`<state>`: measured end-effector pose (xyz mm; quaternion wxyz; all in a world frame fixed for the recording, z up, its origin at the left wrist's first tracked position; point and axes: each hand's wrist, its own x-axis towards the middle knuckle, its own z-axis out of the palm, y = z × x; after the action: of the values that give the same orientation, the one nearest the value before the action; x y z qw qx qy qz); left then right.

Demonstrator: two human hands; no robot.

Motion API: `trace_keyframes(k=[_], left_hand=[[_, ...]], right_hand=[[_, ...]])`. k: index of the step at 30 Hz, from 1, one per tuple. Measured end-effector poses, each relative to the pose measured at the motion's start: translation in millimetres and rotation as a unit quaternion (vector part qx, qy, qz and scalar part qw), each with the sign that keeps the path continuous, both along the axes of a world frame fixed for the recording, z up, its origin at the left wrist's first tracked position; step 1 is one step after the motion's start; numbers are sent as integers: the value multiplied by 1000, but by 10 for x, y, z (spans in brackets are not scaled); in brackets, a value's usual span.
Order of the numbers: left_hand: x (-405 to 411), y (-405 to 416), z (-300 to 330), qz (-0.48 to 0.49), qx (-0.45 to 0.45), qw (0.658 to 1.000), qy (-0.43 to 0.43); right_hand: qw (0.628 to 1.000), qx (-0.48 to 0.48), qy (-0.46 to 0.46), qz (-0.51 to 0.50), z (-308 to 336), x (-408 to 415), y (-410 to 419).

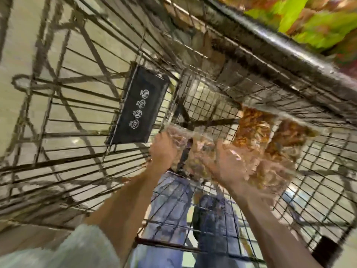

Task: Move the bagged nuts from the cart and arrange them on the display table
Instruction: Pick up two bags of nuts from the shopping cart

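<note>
The picture is blurred by motion. Several clear bags of brown nuts (251, 132) are bunched together over the wire cart (318, 190). My left hand (163, 151) grips the left end of the bunch, on a clear bag (179, 136). My right hand (229, 165) is under and around the bags on the right, fingers spread against the plastic. The bags are lifted above the cart's mesh floor. At the top right lies the display table's edge (280, 49), with green and brown packs (313, 22) on it.
A black plastic flap (138, 107) with white symbols hangs on the cart's wire frame. The cart's dark rim (309, 89) runs diagonally just beyond the bags. My jeans-clad legs (212, 229) show through the mesh below. The tiled floor (29, 45) lies to the left.
</note>
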<state>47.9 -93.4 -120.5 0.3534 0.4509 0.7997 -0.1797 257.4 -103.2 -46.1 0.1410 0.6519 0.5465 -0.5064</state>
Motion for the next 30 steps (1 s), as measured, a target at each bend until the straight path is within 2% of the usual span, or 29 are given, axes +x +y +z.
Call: trace_keyframes(k=[3,8,15,19,24,28,30], left_hand=[[15,-32,-61,17,-13,1000,15],[-8,-126,-118,71,8,996,-58],[-39,-224,-83,63,-4,991,-116],[-81,-201,-55,33,-6,991,-128],[-248,-147,30,104,-14,970,-217],[-384,-166,223,157,-18,952,-264],[-448,-204,255,183,-28,942,-281]], right_hand=[[998,-5,30,-50,-114,-8,-79],[999,9,4,-46,-143,-18,-73],[990,-23,-11,-137,-294,-31,-183],[970,-49,15,-237,-380,-100,-246],[944,-99,47,-311,-349,-217,-229],[892,-162,29,-422,-437,-311,-200],[897,-163,29,-409,-620,-350,-238]])
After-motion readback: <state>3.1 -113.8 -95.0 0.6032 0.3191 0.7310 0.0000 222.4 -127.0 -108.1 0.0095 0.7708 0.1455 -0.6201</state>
